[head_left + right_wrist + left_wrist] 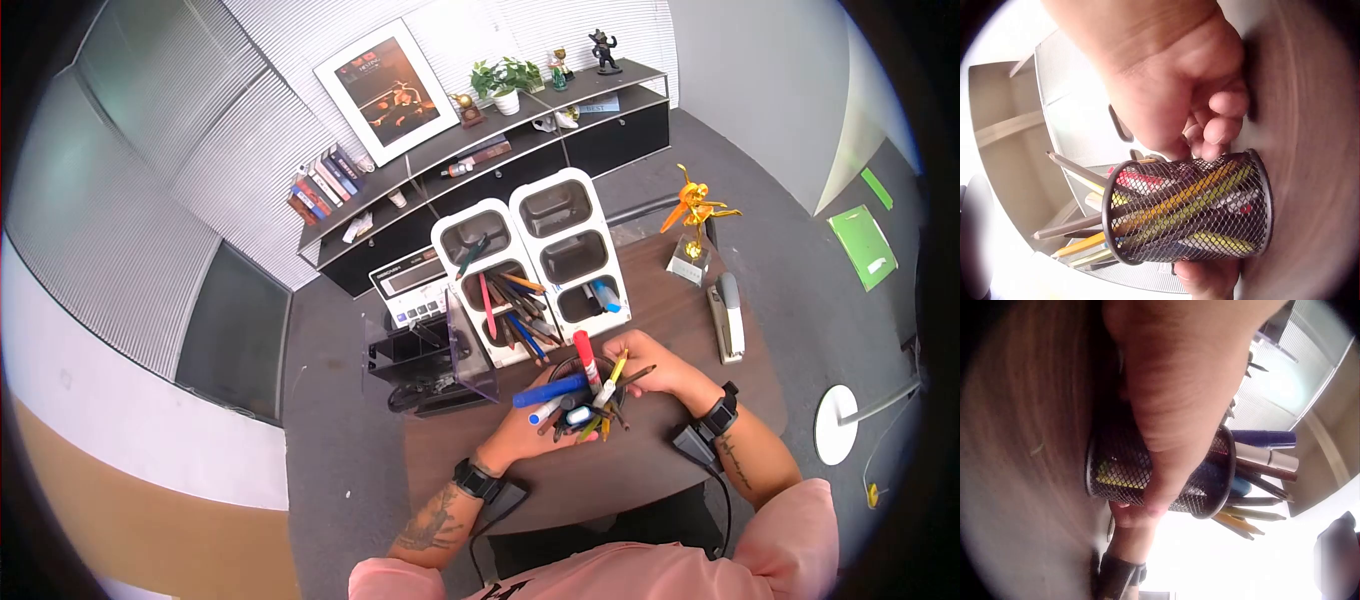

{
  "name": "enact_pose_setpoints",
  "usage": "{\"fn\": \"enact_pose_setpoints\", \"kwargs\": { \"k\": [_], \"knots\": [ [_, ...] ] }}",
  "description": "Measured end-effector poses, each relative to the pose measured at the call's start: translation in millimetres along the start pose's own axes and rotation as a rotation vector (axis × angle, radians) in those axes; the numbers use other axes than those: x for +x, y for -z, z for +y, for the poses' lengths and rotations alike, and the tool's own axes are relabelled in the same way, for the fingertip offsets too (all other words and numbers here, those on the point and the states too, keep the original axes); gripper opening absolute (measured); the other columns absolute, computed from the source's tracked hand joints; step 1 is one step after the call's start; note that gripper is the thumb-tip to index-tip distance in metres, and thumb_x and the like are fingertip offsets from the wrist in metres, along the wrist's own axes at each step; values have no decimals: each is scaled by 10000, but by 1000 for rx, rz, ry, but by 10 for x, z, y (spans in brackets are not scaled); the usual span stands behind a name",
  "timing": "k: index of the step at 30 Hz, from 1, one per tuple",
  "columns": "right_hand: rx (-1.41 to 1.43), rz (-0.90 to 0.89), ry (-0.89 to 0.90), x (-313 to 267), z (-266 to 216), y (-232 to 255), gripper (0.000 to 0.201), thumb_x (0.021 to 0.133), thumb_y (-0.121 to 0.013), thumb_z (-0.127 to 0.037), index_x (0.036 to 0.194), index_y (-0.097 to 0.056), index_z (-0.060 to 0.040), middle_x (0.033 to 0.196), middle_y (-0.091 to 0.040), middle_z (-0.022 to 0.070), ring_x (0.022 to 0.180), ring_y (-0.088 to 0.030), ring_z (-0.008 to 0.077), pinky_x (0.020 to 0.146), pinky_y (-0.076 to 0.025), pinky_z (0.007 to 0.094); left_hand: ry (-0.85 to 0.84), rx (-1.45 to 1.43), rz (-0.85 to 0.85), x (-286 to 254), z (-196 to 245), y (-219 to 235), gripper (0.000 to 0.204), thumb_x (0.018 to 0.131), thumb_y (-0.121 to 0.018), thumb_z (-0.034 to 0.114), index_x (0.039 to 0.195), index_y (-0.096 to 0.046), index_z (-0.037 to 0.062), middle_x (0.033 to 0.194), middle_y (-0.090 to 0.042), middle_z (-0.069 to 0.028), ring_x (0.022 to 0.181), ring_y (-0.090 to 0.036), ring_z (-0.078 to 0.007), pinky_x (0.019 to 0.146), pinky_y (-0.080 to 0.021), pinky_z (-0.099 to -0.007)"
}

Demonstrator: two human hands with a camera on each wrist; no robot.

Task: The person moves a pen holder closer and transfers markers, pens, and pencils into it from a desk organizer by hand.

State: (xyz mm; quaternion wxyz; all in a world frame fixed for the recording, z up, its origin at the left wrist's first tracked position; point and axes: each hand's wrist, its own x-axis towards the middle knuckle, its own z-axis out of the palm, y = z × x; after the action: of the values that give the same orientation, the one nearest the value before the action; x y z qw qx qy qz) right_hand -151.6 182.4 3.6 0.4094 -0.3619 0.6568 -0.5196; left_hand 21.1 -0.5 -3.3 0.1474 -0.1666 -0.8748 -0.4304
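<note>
A black mesh pen cup (1191,209), packed with pens and pencils, stands over the desk close to the person. A red marker (587,358), a blue marker (548,391) and several coloured pencils stick out of its top. The left hand (535,428) grips the cup from its left side, with the thumb (1169,481) laid across the mesh. On the opposite side, the right hand (655,362) holds against the cup, fingers curled and fingertips (1213,150) right at the mesh. Its thumb is hidden in the right wrist view.
Beyond the cup stand two white organizers (618,240) with pencils and markers in their compartments. Left of them are a calculator (410,290) and a clear-and-black desk organizer (470,350). A stapler (728,320) and a golden figurine (693,215) occupy the desk's right side.
</note>
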Motion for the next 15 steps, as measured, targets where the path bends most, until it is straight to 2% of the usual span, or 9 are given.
{"fn": "enact_pose_setpoints", "kwargs": {
  "k": [1, 3, 5, 7, 10, 14, 15],
  "knots": [
    [0, 2, 3, 2, 12, 20, 242, 927, -494, -89, 700, -546, -23, 580, -573, 44, 433, -553, 85, 375, -401, 240, -2, 3, -1, -24, 0, -22, 889, 721, -894, 255, 1424, -415, -3, 1354, -507, -157, 1259, -526, -263, 1061, -433, -376],
    [57, -55, -12, 6, 38, 41, 261, 933, -500, -99, 681, -515, -29, 588, -574, 37, 432, -551, 81, 382, -404, 235, 435, -495, -33, -80, 7, -79, 874, 719, -894, 274, 1415, -436, 6, 1386, -495, -164, 1265, -527, -292, 1080, -417, -399],
    [51, -64, -16, 7, 36, 44, 285, 942, -510, -111, 668, -488, -34, 591, -574, 31, 432, -550, 77, 389, -402, 229, 427, -548, -6, -67, 12, -75, 864, 716, -888, 295, 1409, -454, 16, 1413, -483, -173, 1289, -509, -323, 1106, -390, -429],
    [61, -71, -18, 14, 60, 42, 294, 947, -516, -111, 665, -485, -35, 586, -570, 30, 432, -550, 77, 391, -397, 227, 287, -299, -36, -87, -46, -59, 864, 718, -878, 295, 1416, -452, 19, 1414, -481, -184, 1306, -494, -340, 1124, -367, -443],
    [68, -78, -11, 6, 61, 45, 291, 951, -516, -108, 670, -489, -35, 585, -573, 32, 434, -551, 78, 389, -391, 228, 356, -365, -51, -97, -21, -59, 871, 717, -874, 295, 1424, -446, 21, 1417, -477, -189, 1323, -477, -341, 1130, -359, -442],
    [65, -82, -13, 4, 29, 48, 278, 951, -517, -109, 685, -502, -32, 583, -577, 35, 434, -551, 78, 386, -390, 230, 288, -302, -46, -26, 51, 4, 857, 719, -875, 289, 1417, -456, 21, 1422, -472, -187, 1324, -474, -341, 1125, -365, -437],
    [70, -82, -13, 1, 30, 48, 274, 953, -518, -109, 691, -507, -30, 585, -579, 36, 434, -550, 77, 386, -391, 230, 158, -114, -48, -26, 46, 20, 858, 718, -876, 289, 1417, -455, 21, 1421, -473, -184, 1322, -475, -340, 1122, -368, -436]
  ]
}}
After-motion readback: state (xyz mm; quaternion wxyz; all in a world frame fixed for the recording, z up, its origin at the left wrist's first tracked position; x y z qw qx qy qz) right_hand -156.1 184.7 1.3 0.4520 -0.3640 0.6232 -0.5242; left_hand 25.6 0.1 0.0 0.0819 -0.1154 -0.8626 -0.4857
